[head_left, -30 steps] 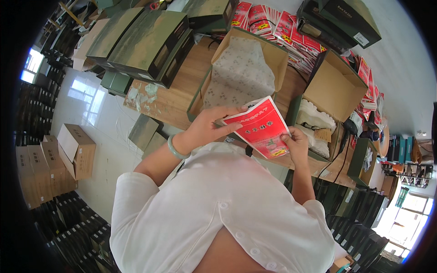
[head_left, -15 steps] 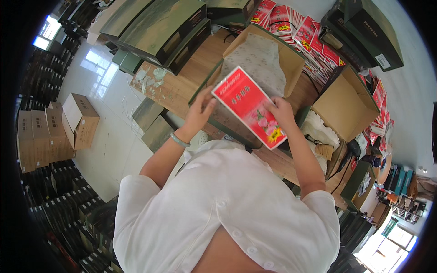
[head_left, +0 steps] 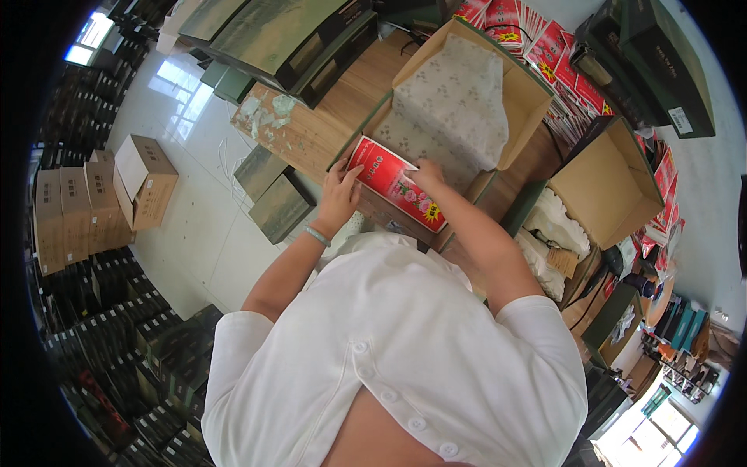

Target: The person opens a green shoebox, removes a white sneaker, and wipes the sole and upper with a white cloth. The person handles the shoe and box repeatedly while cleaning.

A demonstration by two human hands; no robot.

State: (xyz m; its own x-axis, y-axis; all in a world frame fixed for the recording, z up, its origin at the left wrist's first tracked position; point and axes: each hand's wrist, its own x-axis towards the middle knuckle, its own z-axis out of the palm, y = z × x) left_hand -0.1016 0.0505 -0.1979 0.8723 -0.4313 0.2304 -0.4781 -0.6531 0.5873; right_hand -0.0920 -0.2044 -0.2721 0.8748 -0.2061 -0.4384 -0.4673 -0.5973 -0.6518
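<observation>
The left hand point(head_left: 338, 199) and right hand point(head_left: 427, 177) touch the red flower-printed packet point(head_left: 393, 184), grip unclear; crooked pressure could crumple the tissue paper point(head_left: 455, 97).

The red packet point(head_left: 393, 185) looks glossy, the tissue paper point(head_left: 455, 97) matt, the wood-grain tabletop point(head_left: 354, 93) smooth.

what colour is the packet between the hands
The packet is mostly red with a white border, in the head view.
</observation>
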